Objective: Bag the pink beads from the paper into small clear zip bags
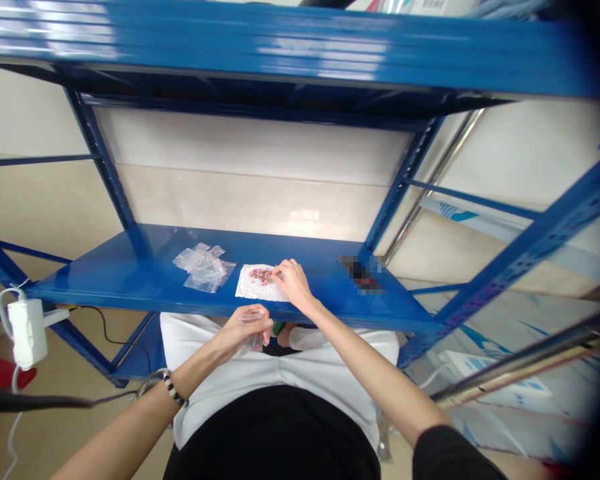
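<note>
My left hand [243, 330] is shut on a small clear plastic bag [254, 341], pinching it just in front of the shelf edge, and wears a dark beaded bracelet [173, 389] at the wrist. My right hand [293, 283] reaches over a white sheet [255, 287], its fingertips at the edge of a small heap of pink beads [261, 275]. Whether those fingers hold a bead is hidden. Several clear plastic bags [203, 269] lie in a loose pile on the blue metal shelf [105, 283], left of the sheet.
A blurred dark object [360, 275] lies at the shelf's right end. Blue uprights [100, 153] and a lower beam of the shelf above [280, 60] frame the space. A white power adapter [27, 332] hangs on a cable at the left.
</note>
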The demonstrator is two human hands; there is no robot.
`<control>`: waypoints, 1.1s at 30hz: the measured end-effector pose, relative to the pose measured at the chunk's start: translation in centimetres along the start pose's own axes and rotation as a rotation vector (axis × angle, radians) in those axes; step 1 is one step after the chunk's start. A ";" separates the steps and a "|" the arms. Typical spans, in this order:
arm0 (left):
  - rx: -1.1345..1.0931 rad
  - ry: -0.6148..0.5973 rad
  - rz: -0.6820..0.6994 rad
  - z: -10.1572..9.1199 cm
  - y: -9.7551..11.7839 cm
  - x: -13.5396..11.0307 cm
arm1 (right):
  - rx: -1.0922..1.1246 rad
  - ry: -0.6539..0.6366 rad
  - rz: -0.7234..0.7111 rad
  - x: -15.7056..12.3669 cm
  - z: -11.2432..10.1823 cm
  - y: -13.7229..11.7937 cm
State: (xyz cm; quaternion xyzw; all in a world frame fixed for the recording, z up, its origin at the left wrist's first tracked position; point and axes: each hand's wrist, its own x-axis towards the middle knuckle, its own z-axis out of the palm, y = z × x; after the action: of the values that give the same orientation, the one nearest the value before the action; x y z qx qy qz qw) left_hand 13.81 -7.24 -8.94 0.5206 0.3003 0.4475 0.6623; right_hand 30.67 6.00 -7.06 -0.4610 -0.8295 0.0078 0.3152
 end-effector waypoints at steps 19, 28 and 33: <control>-0.035 -0.265 -0.110 0.8 -0.3 -0.6 | 0.428 -0.093 -0.082 -10.5 -5.6 -7.5; -0.171 -0.305 -0.141 1.7 -0.4 -1.6 | 0.492 -0.158 -0.107 -11.5 -6.1 -7.1; -0.223 -0.300 -0.141 1.8 -0.4 -1.4 | 0.607 -0.216 -0.094 -11.0 -6.0 -6.7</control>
State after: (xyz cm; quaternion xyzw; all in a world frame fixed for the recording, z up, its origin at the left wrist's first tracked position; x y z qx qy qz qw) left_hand 14.93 -9.26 -8.96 0.4825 0.1826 0.3481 0.7827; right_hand 32.92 -8.01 -5.85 -0.3039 -0.8383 0.2891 0.3484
